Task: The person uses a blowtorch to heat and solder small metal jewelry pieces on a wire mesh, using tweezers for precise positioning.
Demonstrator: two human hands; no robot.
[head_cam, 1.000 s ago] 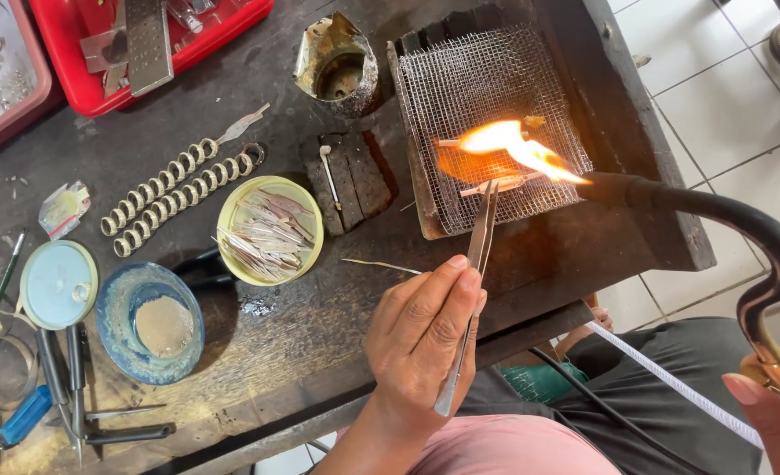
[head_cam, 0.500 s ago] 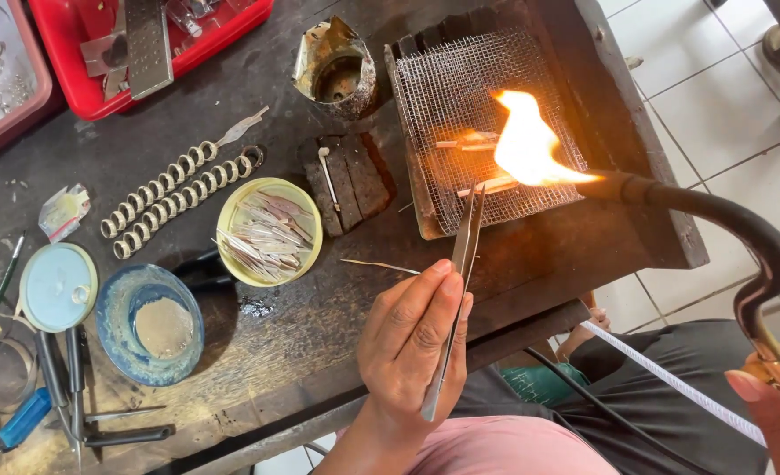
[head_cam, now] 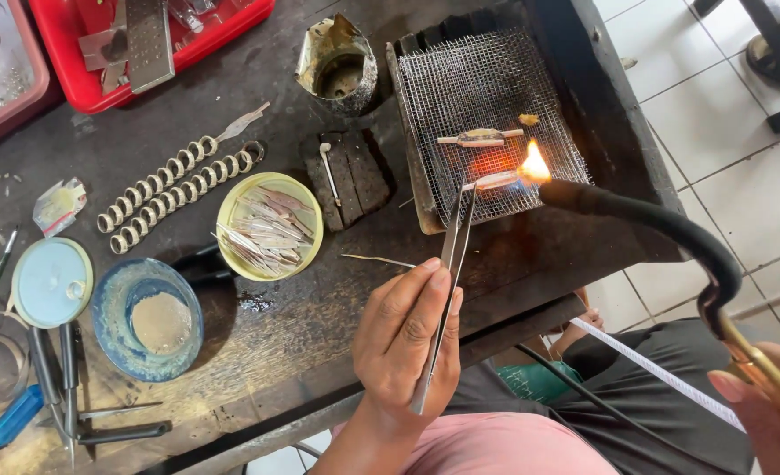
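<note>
My left hand (head_cam: 405,339) grips long steel tweezers (head_cam: 448,273) whose tips touch a small metal piece (head_cam: 494,181) on the wire mesh grid (head_cam: 460,88). My right hand (head_cam: 764,409), at the lower right edge, holds the brass handle of a black curved torch (head_cam: 663,230). A small flame (head_cam: 534,164) burns at the nozzle, right at the end of that piece, and the mesh behind it glows red. A second silver piece (head_cam: 480,138) lies farther back on the mesh.
On the dark workbench (head_cam: 284,334) sit a yellow bowl of silver strips (head_cam: 269,224), two coiled ring chains (head_cam: 174,186), a blue dish of powder (head_cam: 148,318), a light-blue lid (head_cam: 51,281), a battered metal cup (head_cam: 339,66), a red tray (head_cam: 157,35) and hand tools (head_cam: 65,387) at left.
The flame has shrunk from a broad blaze over the mesh to a small tip. The tweezers have shifted slightly and now touch the front piece.
</note>
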